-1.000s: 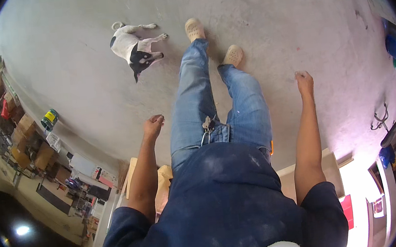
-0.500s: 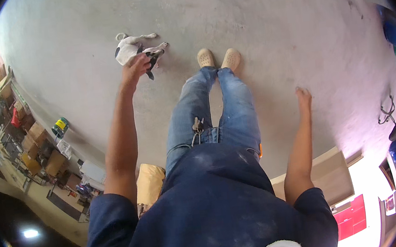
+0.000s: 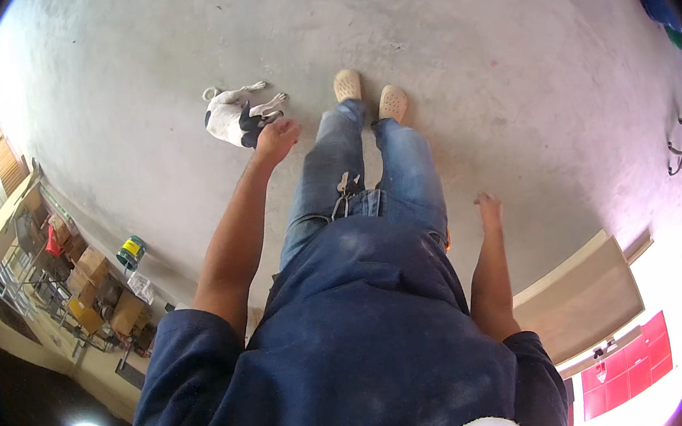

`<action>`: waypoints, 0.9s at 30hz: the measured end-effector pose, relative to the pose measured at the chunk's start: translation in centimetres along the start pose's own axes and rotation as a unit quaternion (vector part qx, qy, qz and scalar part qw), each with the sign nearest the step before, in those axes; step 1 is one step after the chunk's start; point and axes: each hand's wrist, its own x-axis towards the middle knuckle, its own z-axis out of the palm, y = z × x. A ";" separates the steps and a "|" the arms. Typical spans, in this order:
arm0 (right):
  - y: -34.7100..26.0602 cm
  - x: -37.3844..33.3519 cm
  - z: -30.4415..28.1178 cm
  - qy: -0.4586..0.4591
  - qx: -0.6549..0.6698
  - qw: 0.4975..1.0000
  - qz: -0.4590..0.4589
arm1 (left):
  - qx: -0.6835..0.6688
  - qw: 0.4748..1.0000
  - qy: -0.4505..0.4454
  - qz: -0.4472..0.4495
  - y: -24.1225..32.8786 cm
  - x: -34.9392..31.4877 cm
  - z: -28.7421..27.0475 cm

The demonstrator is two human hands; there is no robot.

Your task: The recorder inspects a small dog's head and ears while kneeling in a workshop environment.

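Grey floor [image 3: 495,97] spreads around me, and the dog [image 3: 224,124], white with black patches, lies on it ahead and to the left, its paws toward my shoes [image 3: 348,86]. A second ago my left hand [image 3: 278,141] hung beside my jeans [image 3: 410,156]; half a second ago it crossed the dog's head in view, and now it has shifted right, overlapping only the near edge of that head. This leaves my left as the hand nearest the dog, though I cannot tell whether it touches. Its fingers look loosely curled with nothing visible in them, but whether they are apart or together I cannot tell. My right hand [image 3: 488,207] has drawn in closer to my jeans, well apart from the dog; it is blurred, so I cannot tell how its fingers stand, and I see nothing held there. My shoes, nearly level half a second ago, are now staggered, the left slightly ahead.
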 end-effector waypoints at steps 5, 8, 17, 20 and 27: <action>-5.0 6.0 -3.3 0.038 -0.032 0.998 -0.028 | -0.056 0.998 0.040 0.006 -0.6 3.1 -1.5; -6.6 8.9 -4.7 0.052 0.054 0.995 -0.060 | -0.133 0.990 0.040 -0.009 1.3 3.4 -2.0; -4.0 8.7 -2.2 0.016 -0.012 0.991 -0.133 | -0.076 0.993 0.046 -0.079 -0.7 1.3 -2.8; 0.6 4.6 -1.0 -0.023 -0.104 0.993 -0.052 | -0.058 0.994 0.022 -0.086 1.4 0.9 -1.1; 7.2 2.9 0.7 -0.102 -0.187 0.975 -0.072 | -0.155 0.986 0.040 -0.046 1.5 0.2 0.0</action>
